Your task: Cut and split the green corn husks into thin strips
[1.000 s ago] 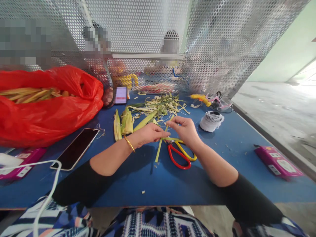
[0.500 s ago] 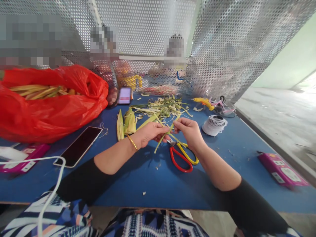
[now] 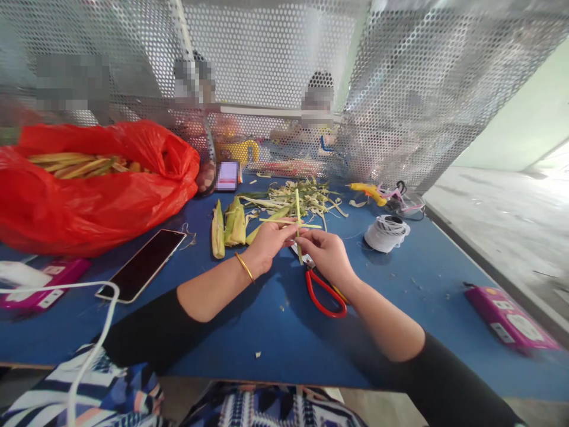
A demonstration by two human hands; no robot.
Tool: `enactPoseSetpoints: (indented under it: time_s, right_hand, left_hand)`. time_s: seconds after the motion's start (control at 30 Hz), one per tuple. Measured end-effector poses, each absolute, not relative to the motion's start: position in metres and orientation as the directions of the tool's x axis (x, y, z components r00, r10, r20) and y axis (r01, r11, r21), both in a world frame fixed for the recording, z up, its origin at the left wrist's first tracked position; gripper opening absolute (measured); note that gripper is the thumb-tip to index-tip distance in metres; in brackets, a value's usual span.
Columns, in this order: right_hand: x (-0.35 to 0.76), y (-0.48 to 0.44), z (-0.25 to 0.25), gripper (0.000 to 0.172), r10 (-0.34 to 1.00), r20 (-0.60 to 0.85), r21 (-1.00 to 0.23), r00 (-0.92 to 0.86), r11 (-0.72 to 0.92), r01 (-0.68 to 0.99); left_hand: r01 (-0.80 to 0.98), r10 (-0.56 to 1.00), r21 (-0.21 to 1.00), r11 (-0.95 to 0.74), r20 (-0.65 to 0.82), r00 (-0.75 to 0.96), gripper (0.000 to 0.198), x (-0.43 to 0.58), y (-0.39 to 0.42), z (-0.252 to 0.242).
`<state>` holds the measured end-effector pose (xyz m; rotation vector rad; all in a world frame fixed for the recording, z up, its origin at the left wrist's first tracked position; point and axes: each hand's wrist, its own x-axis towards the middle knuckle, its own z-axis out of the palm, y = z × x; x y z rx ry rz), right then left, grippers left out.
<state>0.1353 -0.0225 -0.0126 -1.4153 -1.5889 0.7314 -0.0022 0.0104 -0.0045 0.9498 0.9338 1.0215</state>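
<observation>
Thin green leaf strips (image 3: 298,204) cross each other between my hands, one pointing away from me and another lying sideways. My left hand (image 3: 269,240) pinches them near the crossing, a gold bangle on its wrist. Fingers closed, my right hand (image 3: 326,252) grips the strips just below the crossing. Under and beside my right hand lie scissors (image 3: 326,299) with a red and a yellow handle, the yellow one mostly hidden. Husk pieces (image 3: 235,222) stand left of my hands, and a heap of shredded strips (image 3: 304,194) lies beyond them.
A red plastic bag (image 3: 98,196) of husks fills the left side. A phone (image 3: 142,264) and a purple box (image 3: 44,284) lie nearer. On the right are white yarn (image 3: 386,232), a yellow glue gun (image 3: 368,192) and another purple box (image 3: 511,317). A perforated metal screen (image 3: 267,53) rises behind.
The crossed strips have turned from slanting to upright and sideways. My right hand has shifted left and down, closer to my left hand, covering more of the yellow scissor handle.
</observation>
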Motion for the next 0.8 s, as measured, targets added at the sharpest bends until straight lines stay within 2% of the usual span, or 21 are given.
enactPoseSetpoints:
  time_s: [0.13, 0.27, 0.4, 0.57, 0.7, 0.8]
  right_hand:
    - [0.134, -0.018, -0.016, 0.023, 0.984, 0.166, -0.957, 0.064, 0.145, 0.251]
    - [0.133, -0.017, -0.015, 0.027, 0.992, 0.110, -0.989, 0.062, 0.103, 0.107]
    - [0.134, -0.014, -0.020, 0.033, 0.994, 0.062, -0.996, 0.090, 0.056, 0.067]
    - [0.136, -0.011, -0.022, 0.031, 0.985, 0.072, -0.996, 0.154, 0.062, 0.070]
    - [0.136, -0.015, -0.012, 0.031, 0.999, -0.025, -0.998, 0.041, -0.023, -0.067]
    - [0.136, -0.017, -0.007, 0.033, 0.997, -0.066, -0.991, -0.036, -0.070, -0.118]
  left_hand:
    - [-0.235, 0.947, 0.947, 0.217, -0.146, 0.287, 0.012, 0.001, 0.007, -0.006]
    - [-0.255, 0.938, 0.949, 0.185, -0.093, 0.335, 0.027, 0.001, 0.004, -0.003]
    - [-0.236, 0.920, 0.954, 0.184, -0.082, 0.384, 0.041, 0.001, 0.001, -0.005]
    - [-0.183, 0.893, 0.978, 0.103, -0.010, 0.449, 0.044, 0.004, -0.001, -0.007]
    - [-0.064, 0.965, 0.998, -0.001, 0.017, 0.261, 0.037, 0.001, 0.003, -0.005]
    - [0.018, 0.982, 0.999, 0.050, -0.052, 0.183, 0.032, -0.007, 0.010, 0.000]
